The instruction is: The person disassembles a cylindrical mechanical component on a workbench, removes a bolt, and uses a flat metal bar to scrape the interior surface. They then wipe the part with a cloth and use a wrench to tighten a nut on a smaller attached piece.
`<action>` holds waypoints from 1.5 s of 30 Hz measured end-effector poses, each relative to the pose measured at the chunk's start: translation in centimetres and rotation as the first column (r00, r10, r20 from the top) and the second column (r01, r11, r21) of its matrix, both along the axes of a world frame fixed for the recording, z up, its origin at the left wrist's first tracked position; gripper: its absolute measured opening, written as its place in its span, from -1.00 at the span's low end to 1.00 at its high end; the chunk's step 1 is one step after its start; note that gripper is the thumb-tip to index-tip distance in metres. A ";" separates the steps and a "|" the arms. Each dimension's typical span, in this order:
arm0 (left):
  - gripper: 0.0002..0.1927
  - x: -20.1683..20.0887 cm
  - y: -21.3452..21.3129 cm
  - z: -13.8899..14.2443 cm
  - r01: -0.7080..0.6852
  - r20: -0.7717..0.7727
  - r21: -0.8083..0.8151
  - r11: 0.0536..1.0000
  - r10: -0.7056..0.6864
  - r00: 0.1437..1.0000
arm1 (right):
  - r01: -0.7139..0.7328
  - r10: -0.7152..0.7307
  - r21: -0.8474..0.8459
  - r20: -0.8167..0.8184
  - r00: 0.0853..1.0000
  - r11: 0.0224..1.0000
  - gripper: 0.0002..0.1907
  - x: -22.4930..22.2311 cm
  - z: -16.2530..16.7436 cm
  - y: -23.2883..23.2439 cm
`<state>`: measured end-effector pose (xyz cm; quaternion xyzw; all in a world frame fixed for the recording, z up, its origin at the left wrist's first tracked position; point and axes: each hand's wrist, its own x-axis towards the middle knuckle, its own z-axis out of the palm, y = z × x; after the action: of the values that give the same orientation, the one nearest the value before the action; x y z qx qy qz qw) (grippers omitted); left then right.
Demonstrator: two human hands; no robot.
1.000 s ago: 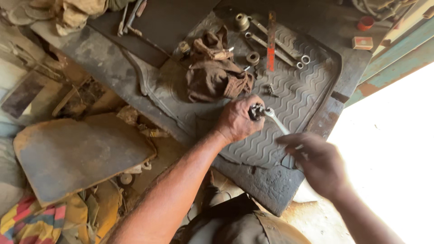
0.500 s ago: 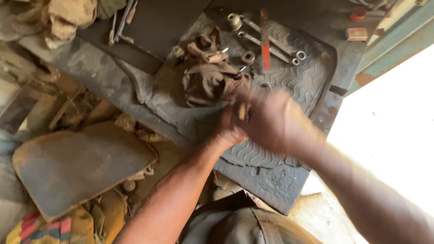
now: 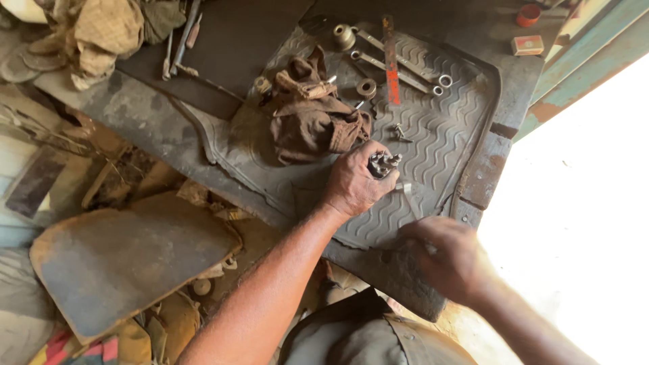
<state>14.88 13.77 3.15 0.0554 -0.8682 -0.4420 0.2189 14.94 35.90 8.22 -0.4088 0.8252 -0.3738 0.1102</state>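
My left hand (image 3: 355, 181) is closed around a small dark metal part (image 3: 382, 162) with short studs sticking out of its top, held just above a grey rubber floor mat (image 3: 443, 138) with a wavy tread. My right hand (image 3: 451, 260) is lower right, near the mat's front edge, and grips a thin bright metal tool (image 3: 410, 197) whose tip points up toward the part. The tool's tip stops a little short of the part.
A crumpled brown rag (image 3: 312, 118) lies on the mat behind my left hand. Two ring spanners (image 3: 404, 67), a red-handled tool (image 3: 391, 64), a socket (image 3: 343, 35) and a washer (image 3: 366, 88) lie at the back. A dark slab (image 3: 128, 260) lies lower left.
My right hand covered the part half a second ago; it has drawn back to the lower right with the thin tool. The left hand still holds the part in the same place.
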 end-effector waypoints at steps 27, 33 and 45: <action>-0.59 0.5 -0.7 0.0 0.101 -0.117 -0.194 0.976 -0.126 0.985 | 0.180 -0.215 -0.165 -0.229 0.949 0.970 -0.83 -5.9 0.5 -5.3; -0.62 0.3 -0.6 0.1 0.104 -0.085 -0.183 0.978 -0.121 0.989 | 0.016 -0.060 -0.196 -0.219 0.974 0.980 -0.84 -6.7 0.6 -4.5; -0.61 0.6 0.4 0.8 0.076 -0.108 -0.302 0.950 -0.114 0.988 | 0.413 -0.411 0.238 -0.061 0.910 0.879 -0.56 -5.7 0.6 -5.0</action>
<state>15.49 14.21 3.99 -0.0476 -0.9111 -0.3190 0.2567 9.20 30.92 8.81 -0.2089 0.9335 -0.2819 0.0745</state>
